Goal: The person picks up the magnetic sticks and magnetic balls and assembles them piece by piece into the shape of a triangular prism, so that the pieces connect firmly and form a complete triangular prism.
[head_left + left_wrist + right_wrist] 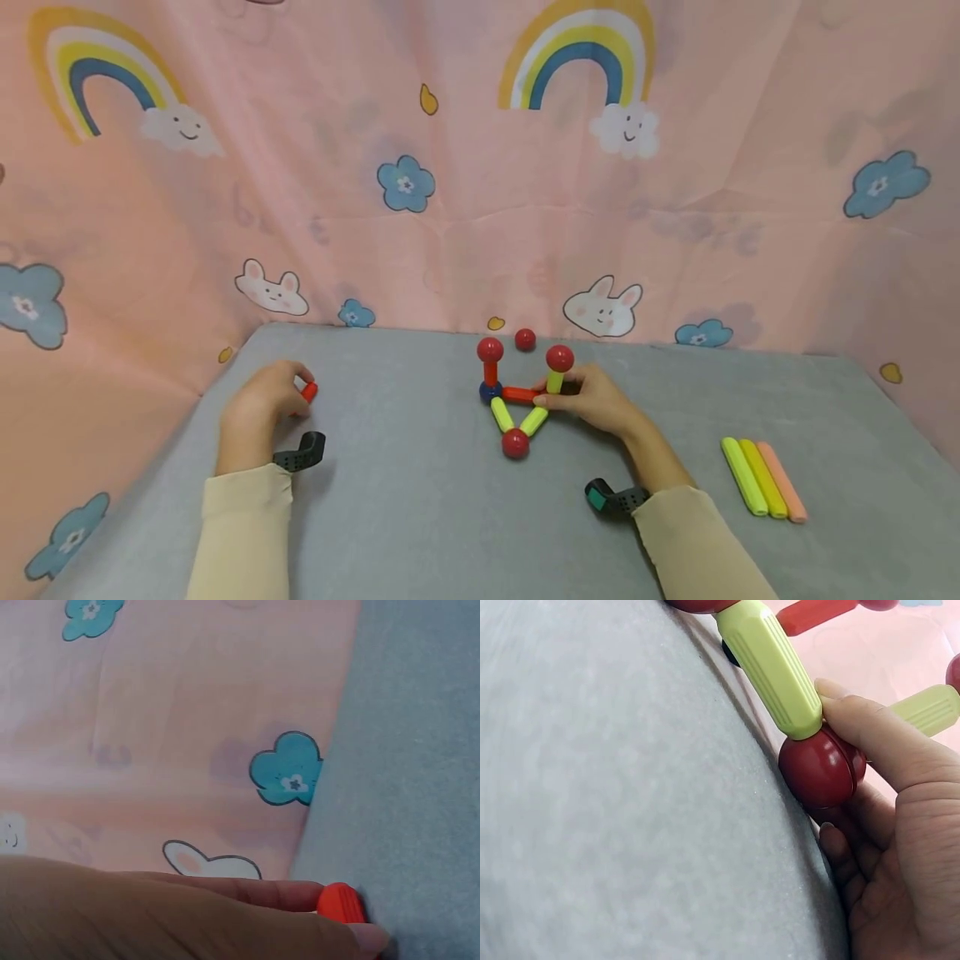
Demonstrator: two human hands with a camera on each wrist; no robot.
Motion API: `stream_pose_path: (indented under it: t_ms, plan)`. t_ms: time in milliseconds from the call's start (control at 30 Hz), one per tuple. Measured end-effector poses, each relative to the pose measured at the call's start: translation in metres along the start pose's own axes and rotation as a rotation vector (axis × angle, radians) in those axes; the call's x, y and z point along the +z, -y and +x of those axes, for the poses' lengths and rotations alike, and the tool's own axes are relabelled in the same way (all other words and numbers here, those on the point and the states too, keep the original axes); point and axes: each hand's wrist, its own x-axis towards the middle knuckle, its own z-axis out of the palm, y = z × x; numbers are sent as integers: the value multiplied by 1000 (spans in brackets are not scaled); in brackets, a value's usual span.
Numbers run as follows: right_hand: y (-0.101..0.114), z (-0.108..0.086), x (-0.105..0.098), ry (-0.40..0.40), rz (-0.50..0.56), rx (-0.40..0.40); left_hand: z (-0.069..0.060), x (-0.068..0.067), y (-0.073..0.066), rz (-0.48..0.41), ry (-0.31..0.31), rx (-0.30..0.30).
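My left hand (pixel 264 393), at the left of the table, pinches a short red magnetic rod (pixel 341 901) between thumb and finger. Only part of that rod shows. Right of centre stands a triangle of rods and balls: a dark blue ball (pixel 491 392), a red front ball (pixel 515 443), two light green rods (pixel 502 414) and a red rod (pixel 517 395). Its right corner is a red ball (pixel 817 766), which my right hand (pixel 594 402) grips; fingers cover it in the head view. Upright rods topped by red balls (pixel 559 358) rise from the blue corner and the gripped corner.
A loose red ball (pixel 525 339) lies behind the structure, near the table's back edge. Three long rods (pixel 763 481), green, yellow and pink, lie side by side at the right. A pink printed curtain (pixel 465 258) hangs behind the grey table (pixel 420 517) and along its left side.
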Motion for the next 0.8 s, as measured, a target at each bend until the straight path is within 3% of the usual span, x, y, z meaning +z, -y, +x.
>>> stream_pose_path:
  t_ms: [267, 500, 667, 800]
  plan:
    - [-1, -1, 1, -5, 7, -3, 6, 8, -1, 7, -21, -7]
    - [-1, -2, 1, 5, 17, 1, 9, 13, -4, 18, -38, 34]
    - [0, -2, 1, -1, 16, 20, 12, 15, -10, -16, -35, 101]
    - [1, -2, 2, -7, 21, 21, 15, 15, -24, -58, -34, 206]
